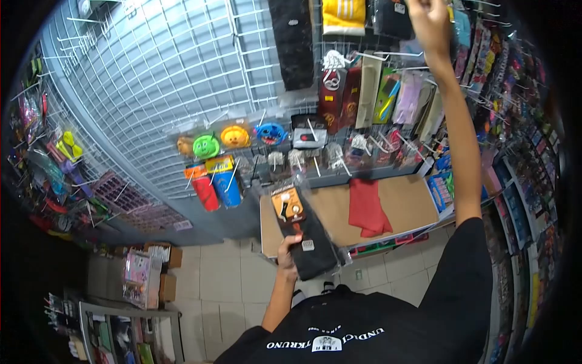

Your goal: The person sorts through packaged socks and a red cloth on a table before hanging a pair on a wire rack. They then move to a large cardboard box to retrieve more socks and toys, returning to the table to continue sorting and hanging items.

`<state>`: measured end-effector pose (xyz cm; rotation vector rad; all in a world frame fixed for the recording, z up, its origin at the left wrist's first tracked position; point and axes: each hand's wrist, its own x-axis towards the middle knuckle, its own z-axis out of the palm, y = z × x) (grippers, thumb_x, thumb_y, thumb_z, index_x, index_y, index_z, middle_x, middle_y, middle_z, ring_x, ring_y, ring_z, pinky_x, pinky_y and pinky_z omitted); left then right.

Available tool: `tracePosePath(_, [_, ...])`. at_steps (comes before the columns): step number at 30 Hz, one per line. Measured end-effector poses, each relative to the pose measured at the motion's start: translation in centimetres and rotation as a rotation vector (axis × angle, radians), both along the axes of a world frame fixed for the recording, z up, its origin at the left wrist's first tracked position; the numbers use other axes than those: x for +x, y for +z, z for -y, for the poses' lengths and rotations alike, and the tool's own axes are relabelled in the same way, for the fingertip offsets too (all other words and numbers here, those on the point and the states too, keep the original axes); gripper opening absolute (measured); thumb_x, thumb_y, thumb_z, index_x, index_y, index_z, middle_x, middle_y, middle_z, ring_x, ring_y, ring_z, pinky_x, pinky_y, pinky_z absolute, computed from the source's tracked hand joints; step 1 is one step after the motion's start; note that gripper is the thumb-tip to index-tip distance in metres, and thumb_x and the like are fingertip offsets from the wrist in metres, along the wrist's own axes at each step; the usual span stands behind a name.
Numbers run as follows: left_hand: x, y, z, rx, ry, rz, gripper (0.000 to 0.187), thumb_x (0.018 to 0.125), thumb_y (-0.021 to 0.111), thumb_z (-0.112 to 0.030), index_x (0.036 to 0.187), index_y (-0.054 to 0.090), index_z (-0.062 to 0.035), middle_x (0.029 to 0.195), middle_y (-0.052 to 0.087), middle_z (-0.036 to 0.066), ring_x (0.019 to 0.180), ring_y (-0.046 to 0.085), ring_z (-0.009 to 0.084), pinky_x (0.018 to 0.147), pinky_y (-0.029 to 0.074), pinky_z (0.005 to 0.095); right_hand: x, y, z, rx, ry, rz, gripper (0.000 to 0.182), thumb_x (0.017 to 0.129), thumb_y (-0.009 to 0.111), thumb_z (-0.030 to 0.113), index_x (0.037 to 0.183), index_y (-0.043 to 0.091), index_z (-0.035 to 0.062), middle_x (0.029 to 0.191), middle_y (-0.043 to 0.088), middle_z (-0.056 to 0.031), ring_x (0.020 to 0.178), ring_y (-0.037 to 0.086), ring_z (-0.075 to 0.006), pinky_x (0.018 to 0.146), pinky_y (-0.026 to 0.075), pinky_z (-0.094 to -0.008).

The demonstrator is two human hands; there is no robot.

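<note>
My left hand point(288, 255) grips a clear plastic packet of folded black fabric point(315, 253) by its side, thumb on the front. The packet has an orange and black printed card at its upper end and a small white label. High at the upper right, my right hand point(431, 30) is raised to the wall rack with its fingers curled, partly cut off by the frame edge. I cannot tell what is in these fingers. Just left of them hangs a dark packet point(391, 19), beside a yellow striped item point(344, 16).
A wire grid wall point(182, 67) with hooks stands ahead. Cartoon-faced pouches point(235, 136) and red and blue packets point(228, 188) hang from it. Below, a red cloth point(368, 209) lies on a brown cardboard surface point(330, 209). Stocked shelves point(515, 200) line the right; boxes point(167, 285) stand at left.
</note>
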<state>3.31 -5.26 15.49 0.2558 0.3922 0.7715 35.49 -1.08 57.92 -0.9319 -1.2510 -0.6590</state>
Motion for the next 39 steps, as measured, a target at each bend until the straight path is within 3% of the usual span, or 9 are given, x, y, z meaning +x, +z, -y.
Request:
tracePosePath(2, [0.6,0.5,-0.3,0.039,-0.032,0.033,0.025,0.075,0.059,-0.01,0.098,0.061,0.0016,0.09,0.067,0.014,0.077,0.068,0.0245,0.073,0.058,0.0378,-3.1,-5.1,0.9,-0.309,0.261,0.242,0.014,0.09,0.063,0.018,0.094,0.061,0.0048,0.088,0.062,0.0007,0.081,0.058,-0.0094,0.076,0.047,-0.0255])
tracePosePath(4, [1.0,5.2,0.7,0.058,-0.038,0.1,0.029,0.075,0.058,-0.008,0.103,0.059,0.0027,0.095,0.067,0.017,0.077,0.068,0.0255,0.074,0.059,0.0389,-5.8,-10.8,1.9,-0.839,0.379,0.1,0.018,0.089,0.065,0.022,0.094,0.06,0.0051,0.087,0.059,0.0014,0.081,0.057,-0.0077,0.077,0.047,-0.0247])
tracePosePath(5, [0.9,5.6,0.9,0.054,-0.024,0.121,0.03,0.075,0.057,-0.008,0.104,0.058,0.0032,0.094,0.067,0.017,0.077,0.068,0.0257,0.074,0.059,0.039,-7.0,-13.9,2.1,-0.849,0.487,0.131,0.022,0.088,0.066,0.025,0.095,0.064,0.0041,0.079,0.062,-0.0002,0.072,0.055,-0.0074,0.066,0.047,-0.0255])
tracePosePath(7, [1.1,6.1,0.8,0.056,-0.002,0.17,0.033,0.075,0.056,-0.007,0.106,0.057,0.0042,0.094,0.066,0.018,0.077,0.068,0.0259,0.075,0.059,0.0393,-8.8,-19.0,3.5,-1.117,0.569,0.027,0.023,0.088,0.065,0.025,0.099,0.061,0.004,0.086,0.06,0.0011,0.083,0.055,-0.007,0.076,0.046,-0.0249])
tracePosePath(11, [1.6,2.3,0.0,-0.001,0.028,0.077,0.042,0.074,0.057,-0.003,0.115,0.051,0.0033,0.096,0.064,0.016,0.078,0.067,0.0254,0.074,0.059,0.0381,-11.5,-23.5,6.0,-1.433,0.653,-0.192,0.04,0.082,0.074,0.027,0.108,0.058,0.0016,0.083,0.059,-0.0032,0.083,0.055,-0.0077,0.074,0.046,-0.0253])
tracePosePath(18, [2.6,4.3,0.3,0.497,0.1,-0.199,0.05,0.086,0.062,-0.01,0.129,0.039,-0.0048,0.116,0.055,0.012,0.1,0.061,0.02,0.083,0.055,0.0339,-11.2,-29.2,5.4,-1.342,0.664,-0.419,0.039,0.077,0.078,0.022,0.102,0.056,0.0038,0.085,0.057,0.0022,0.08,0.053,-0.0039,0.073,0.046,-0.0222])
tracePosePath(25, [2.8,3.8,-0.2,0.359,0.156,-0.058,0.04,0.099,0.046,-0.026,0.133,0.04,-0.0051,0.123,0.056,0.007,0.109,0.058,0.0179,0.091,0.05,0.0355,-9.4,-27.6,6.6,-1.25,0.878,-0.796,0.019,0.089,0.064,0.018,0.09,0.046,0.0156,0.076,0.054,0.0091,0.065,0.045,0.0014,0.056,0.032,-0.016])
tracePosePath(32, [3.0,4.2,-0.9,0.394,0.166,-0.057,0.038,0.098,0.047,-0.014,0.134,0.038,-0.0072,0.12,0.055,0.006,0.106,0.057,0.0158,0.091,0.05,0.0323,-5.9,-25.0,6.5,-0.935,0.808,-0.883,0.021,0.089,0.062,0.013,0.103,0.046,0.0112,0.092,0.067,-0.0059,0.077,0.062,-0.0071,0.065,0.047,-0.0205])
tracePosePath(39, [3.6,5.5,-1.0,0.417,0.13,-0.055,0.036,0.098,0.048,-0.016,0.132,0.04,-0.0064,0.117,0.057,0.006,0.103,0.059,0.0158,0.088,0.051,0.032,-4.3,-20.7,6.9,-0.729,0.807,-0.859,0.03,0.089,0.062,0.012,0.111,0.043,0.0102,0.091,0.067,-0.0083,0.076,0.064,-0.0087,0.061,0.05,-0.0207])
